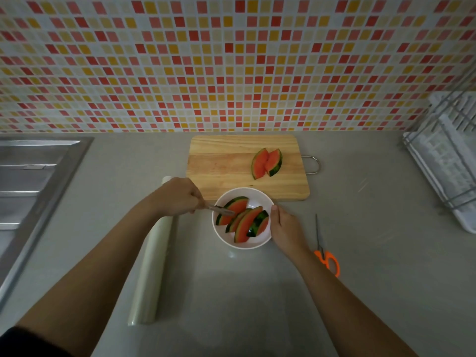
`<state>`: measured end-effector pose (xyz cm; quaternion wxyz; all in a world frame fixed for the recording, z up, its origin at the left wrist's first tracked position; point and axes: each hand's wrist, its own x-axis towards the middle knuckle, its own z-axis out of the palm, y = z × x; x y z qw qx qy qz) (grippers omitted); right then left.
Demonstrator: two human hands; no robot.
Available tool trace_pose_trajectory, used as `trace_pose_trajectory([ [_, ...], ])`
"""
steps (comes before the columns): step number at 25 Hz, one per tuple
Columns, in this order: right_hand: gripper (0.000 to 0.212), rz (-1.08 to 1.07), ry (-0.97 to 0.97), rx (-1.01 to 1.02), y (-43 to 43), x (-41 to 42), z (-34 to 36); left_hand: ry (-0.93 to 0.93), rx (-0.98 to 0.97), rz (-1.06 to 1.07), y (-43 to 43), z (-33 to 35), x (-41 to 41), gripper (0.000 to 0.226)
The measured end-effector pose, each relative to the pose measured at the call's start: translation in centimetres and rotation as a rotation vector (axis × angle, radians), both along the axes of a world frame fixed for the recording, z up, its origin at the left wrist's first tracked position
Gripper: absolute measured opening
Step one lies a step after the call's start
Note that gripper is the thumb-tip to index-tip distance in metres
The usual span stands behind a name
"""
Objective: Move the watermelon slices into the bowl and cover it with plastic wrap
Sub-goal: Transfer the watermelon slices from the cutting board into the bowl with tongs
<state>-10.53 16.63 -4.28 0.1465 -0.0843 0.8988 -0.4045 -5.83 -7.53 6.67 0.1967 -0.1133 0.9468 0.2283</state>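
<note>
A white bowl [253, 197] stands on the grey counter just in front of a wooden cutting board [224, 166]. Several watermelon slices [244, 222] lie in the bowl. Two more slices [266, 163] rest on the board's right half. My left hand [177, 195] is closed on a metal fork [219, 209] whose tines touch the leftmost slice in the bowl. My right hand [283, 225] grips the bowl's right rim. A roll of plastic wrap [152, 266] lies lengthwise left of the bowl, partly under my left forearm.
Orange-handled scissors [325, 253] lie right of the bowl. A steel sink [28, 181] fills the left side. A dish rack [448, 161] stands at the right edge. A mosaic-tiled wall rises behind the counter.
</note>
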Motion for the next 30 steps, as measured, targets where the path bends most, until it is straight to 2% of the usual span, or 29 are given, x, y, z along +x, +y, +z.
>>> trace_pose_trajectory([
  [3,0.048,-0.01,-0.011,-0.004,0.0,-0.1,-0.2,-0.062,-0.024,-0.044,0.2,1.3,-0.7,0.026],
  [5,0.05,-0.012,-0.009,-0.01,0.1,0.0,-0.3,-0.04,-0.033,-0.041,-0.3,2.8,-1.6,0.024],
  [11,0.05,-0.001,0.023,-0.027,0.1,0.0,-0.3,0.34,0.078,0.236,0.6,1.4,-6.4,0.03],
  [16,0.046,0.008,0.025,-0.019,0.1,0.1,-0.3,0.209,-0.073,0.13,5.6,-3.3,-8.7,0.038],
  [21,0.043,0.002,0.041,-0.032,0.1,0.0,-0.2,0.25,-0.157,0.123,8.0,-4.3,-10.0,0.035],
  [30,0.044,0.015,0.056,-0.009,0.1,-0.1,-0.1,0.279,-0.174,0.167,4.3,-3.4,-10.7,0.026],
])
